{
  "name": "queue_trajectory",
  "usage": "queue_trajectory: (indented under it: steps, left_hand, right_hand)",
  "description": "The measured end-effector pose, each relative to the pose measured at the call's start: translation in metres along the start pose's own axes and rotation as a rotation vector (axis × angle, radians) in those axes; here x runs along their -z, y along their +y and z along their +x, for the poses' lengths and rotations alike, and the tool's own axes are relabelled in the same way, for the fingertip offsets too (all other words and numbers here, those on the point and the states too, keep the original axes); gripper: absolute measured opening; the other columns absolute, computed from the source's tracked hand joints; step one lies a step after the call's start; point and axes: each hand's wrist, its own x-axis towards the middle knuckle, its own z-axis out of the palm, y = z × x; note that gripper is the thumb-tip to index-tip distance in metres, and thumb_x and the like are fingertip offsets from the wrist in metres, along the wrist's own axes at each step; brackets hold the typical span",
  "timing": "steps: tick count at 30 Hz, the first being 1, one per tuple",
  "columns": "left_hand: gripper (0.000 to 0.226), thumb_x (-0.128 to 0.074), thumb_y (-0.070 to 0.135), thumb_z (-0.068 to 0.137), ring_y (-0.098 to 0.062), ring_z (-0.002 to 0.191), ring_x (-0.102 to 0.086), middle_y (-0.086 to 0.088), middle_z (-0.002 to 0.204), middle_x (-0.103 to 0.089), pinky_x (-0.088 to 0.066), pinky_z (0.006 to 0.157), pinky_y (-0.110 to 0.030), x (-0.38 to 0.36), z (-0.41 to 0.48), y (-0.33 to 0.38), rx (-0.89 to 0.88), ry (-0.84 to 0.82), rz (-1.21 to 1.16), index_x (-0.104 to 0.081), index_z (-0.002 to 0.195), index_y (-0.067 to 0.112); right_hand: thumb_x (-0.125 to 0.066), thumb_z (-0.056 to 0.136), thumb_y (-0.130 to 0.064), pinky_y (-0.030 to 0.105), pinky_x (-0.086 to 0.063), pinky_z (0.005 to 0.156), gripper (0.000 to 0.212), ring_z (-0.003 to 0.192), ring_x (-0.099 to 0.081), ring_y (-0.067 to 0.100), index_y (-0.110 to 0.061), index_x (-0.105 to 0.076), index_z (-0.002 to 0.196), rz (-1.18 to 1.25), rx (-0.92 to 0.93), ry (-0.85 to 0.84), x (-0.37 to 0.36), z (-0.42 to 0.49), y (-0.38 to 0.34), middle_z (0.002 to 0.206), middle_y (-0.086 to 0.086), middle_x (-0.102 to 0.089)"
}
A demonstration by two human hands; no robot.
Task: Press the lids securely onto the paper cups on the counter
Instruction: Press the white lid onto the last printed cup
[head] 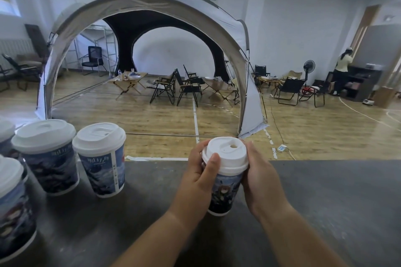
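Lower centre, the left hand (200,172) and right hand (259,176) wrap the cup (225,194), left thumb pressing its lid (226,154); the lidded cups (46,158) at lower left look done, so this seems the last.

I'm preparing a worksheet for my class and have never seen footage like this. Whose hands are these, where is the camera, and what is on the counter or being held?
There is no machine here. A person wears one wide-angle camera on the head, looking forward and down, so both arms reach in from the bottom of the picture. The left hand and the right hand wrap their fingers round a printed paper cup on the dark counter. The left thumb rests on the rim of the cup's white lid. Several other lidded cups stand at the left. Beyond the counter is a room with a large tent and folding chairs.
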Motion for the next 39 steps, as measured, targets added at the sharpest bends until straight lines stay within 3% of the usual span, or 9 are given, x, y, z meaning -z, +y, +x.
queue_trajectory:
  steps: [3, 7, 10, 17, 21, 29, 33, 36, 39]
  left_hand:
    - [0.025, -0.051, 0.037, 0.086, -0.008, 0.104, -0.066, 0.011, 0.11, -0.068, -0.053, 0.078, -0.02, 0.0, 0.0, 0.001, 0.007, 0.001, -0.003, -0.058, 0.111, 0.04]
    - [0.028, -0.054, 0.038, 0.089, -0.005, 0.101, -0.067, 0.015, 0.106, -0.069, -0.053, 0.075, -0.017, -0.002, -0.002, 0.005, 0.009, 0.012, -0.035, -0.054, 0.116, 0.033]
    - [0.028, -0.053, 0.037, 0.085, 0.001, 0.094, -0.067, 0.022, 0.098, -0.07, -0.052, 0.07, -0.013, -0.005, -0.005, 0.011, 0.01, 0.006, -0.043, -0.054, 0.112, 0.035]
    - [0.059, -0.065, 0.055, 0.081, 0.006, 0.108, -0.06, 0.017, 0.121, -0.06, -0.049, 0.081, -0.01, -0.013, -0.012, 0.012, 0.041, 0.062, 0.013, -0.038, 0.131, 0.038]
    - [0.064, -0.063, 0.047, 0.075, 0.005, 0.106, -0.061, 0.017, 0.12, -0.059, -0.05, 0.081, -0.011, -0.016, -0.012, 0.01, 0.036, 0.061, 0.041, -0.035, 0.133, 0.038]
    - [0.038, -0.043, 0.048, 0.083, -0.007, 0.1, -0.067, 0.001, 0.118, -0.063, -0.054, 0.072, -0.018, -0.01, -0.01, 0.008, 0.055, 0.098, -0.044, -0.05, 0.118, 0.037]
    - [0.044, -0.033, 0.051, 0.09, -0.003, 0.102, -0.065, 0.0, 0.119, -0.063, -0.054, 0.081, -0.02, -0.005, -0.009, 0.009, 0.044, 0.138, 0.009, -0.048, 0.126, 0.03]
    - [0.03, -0.034, 0.037, 0.098, 0.01, 0.086, -0.064, 0.009, 0.108, -0.062, -0.05, 0.067, -0.008, -0.002, -0.007, 0.014, 0.06, 0.138, 0.01, -0.049, 0.123, 0.03]
    - [0.022, -0.036, 0.039, 0.097, 0.008, 0.079, -0.065, 0.015, 0.093, -0.066, -0.049, 0.06, -0.008, 0.0, -0.006, 0.018, 0.103, 0.148, 0.033, -0.052, 0.112, 0.034]
  right_hand:
    - [-0.033, 0.107, -0.035, 0.023, -0.056, 0.078, 0.041, 0.101, -0.07, 0.01, -0.018, -0.068, 0.119, -0.046, 0.06, 0.026, 0.0, -0.006, 0.004, 0.112, 0.0, -0.074]
    - [-0.046, 0.094, -0.057, 0.037, -0.052, 0.101, 0.054, 0.119, -0.061, 0.012, -0.027, -0.05, 0.14, -0.102, 0.135, -0.064, 0.001, -0.017, 0.013, 0.133, -0.003, -0.062]
    - [-0.053, 0.079, -0.052, 0.037, -0.05, 0.103, 0.073, 0.124, -0.057, 0.012, -0.031, -0.036, 0.147, -0.145, 0.162, -0.12, 0.001, -0.022, 0.015, 0.139, -0.005, -0.054]
    - [-0.054, 0.079, -0.042, 0.012, -0.051, 0.083, 0.066, 0.113, -0.062, -0.001, -0.027, -0.042, 0.142, -0.024, 0.197, -0.153, 0.0, -0.021, 0.017, 0.13, -0.008, -0.06]
    - [-0.054, 0.081, -0.038, 0.012, -0.052, 0.077, 0.056, 0.104, -0.067, -0.001, -0.026, -0.049, 0.136, 0.039, 0.194, -0.156, 0.0, -0.018, 0.017, 0.118, -0.009, -0.068]
    - [-0.053, 0.084, -0.035, 0.031, -0.056, 0.094, 0.051, 0.113, -0.066, 0.015, -0.026, -0.05, 0.133, 0.076, 0.137, -0.202, 0.002, -0.017, 0.016, 0.12, -0.003, -0.07]
    - [-0.054, 0.081, -0.033, 0.023, -0.057, 0.08, 0.05, 0.105, -0.069, 0.011, -0.022, -0.052, 0.13, 0.098, 0.121, -0.238, 0.003, -0.017, 0.015, 0.115, -0.003, -0.072]
    - [-0.064, 0.087, -0.033, 0.024, -0.057, 0.075, 0.05, 0.102, -0.071, 0.014, -0.018, -0.052, 0.133, 0.103, 0.093, -0.272, 0.005, -0.016, 0.015, 0.114, 0.0, -0.072]
    - [-0.054, 0.082, -0.031, 0.026, -0.057, 0.077, 0.054, 0.105, -0.07, 0.02, -0.013, -0.053, 0.133, 0.097, 0.098, -0.287, 0.008, -0.011, 0.019, 0.118, 0.008, -0.071]
